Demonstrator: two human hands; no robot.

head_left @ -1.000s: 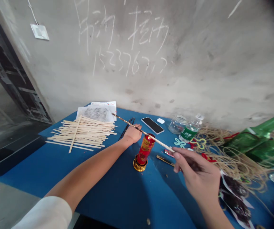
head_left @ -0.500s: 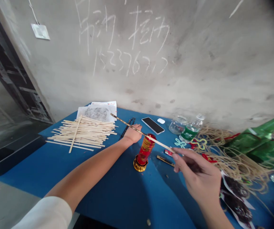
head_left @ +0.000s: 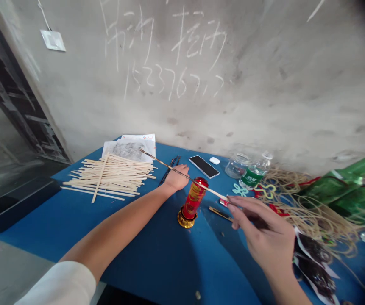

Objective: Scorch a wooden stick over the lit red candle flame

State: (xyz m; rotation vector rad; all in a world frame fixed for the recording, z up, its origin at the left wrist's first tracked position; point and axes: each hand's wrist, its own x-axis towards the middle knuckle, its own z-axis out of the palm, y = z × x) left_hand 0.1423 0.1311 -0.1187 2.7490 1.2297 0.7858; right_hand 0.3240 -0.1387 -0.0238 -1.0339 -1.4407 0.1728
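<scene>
Thin wooden stick, darkened over its far part (head_left: 212, 191), slides left across the red-and-gold cylinder on its scalloped gold base (head_left: 195, 201)

Far left of the cylinder we see a long black box (head_left: 20, 201), then a loose pile of pale, flat wooden strips (head_left: 118, 176), with smudged white paper sheets (head_left: 128, 150) behind it. Nearer the cylinder, thin dark rods (head_left: 166, 173) lie beside our left hand (head_left: 176, 177), which rests just left of and beyond it; its fingertips are hidden, so we cannot tell whether it grips anything.

Over the past second the stick's dark tip has shifted left, out over the papers, while the cylinder has stayed put. The stick crosses the cylinder's top at a slant; we judge that a part nearer the pale end is now over it. Whether the two touch, we cannot tell.

Beyond the cylinder and slightly right lies a grey-edged black phone (head_left: 204, 166). Right of the cylinder, our right hand (head_left: 261, 231) pinches the stick's pale end between thumb and fingers, above a slim gold-and-dark cutter (head_left: 219, 213). Farther right, a tangle of tan twine (head_left: 309, 216) and green glass bottles (head_left: 338, 180) crowd that side; to the left, our own forearm seems the closest obstacle.
</scene>
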